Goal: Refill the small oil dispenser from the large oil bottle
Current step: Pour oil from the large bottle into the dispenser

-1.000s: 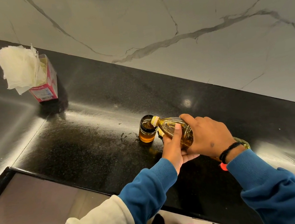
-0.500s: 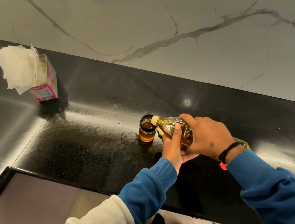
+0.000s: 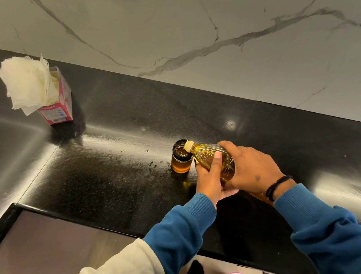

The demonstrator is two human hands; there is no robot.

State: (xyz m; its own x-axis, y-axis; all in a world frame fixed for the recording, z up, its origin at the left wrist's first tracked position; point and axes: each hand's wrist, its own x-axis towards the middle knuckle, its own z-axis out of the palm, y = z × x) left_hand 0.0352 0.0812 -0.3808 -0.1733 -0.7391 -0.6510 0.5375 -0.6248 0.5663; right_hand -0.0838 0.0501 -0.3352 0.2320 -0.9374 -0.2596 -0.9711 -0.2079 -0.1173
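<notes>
Pouring oil, the person tips the big bottle [image 3: 210, 158] over the little jar [image 3: 181, 160]. The jar stands upright on the black worktop [image 3: 110, 170], just to the left of both hands. The bottle lies almost flat, its long side running from the hands toward the jar, with its mouth right over the jar's open top. The left hand [image 3: 208, 179] is closer to the jar and curls around the bottle's neck end. The right hand [image 3: 251, 168] wraps over the bottle's fat part. The bottle's back end is hidden behind the right hand. The oil stream is too small to see.
</notes>
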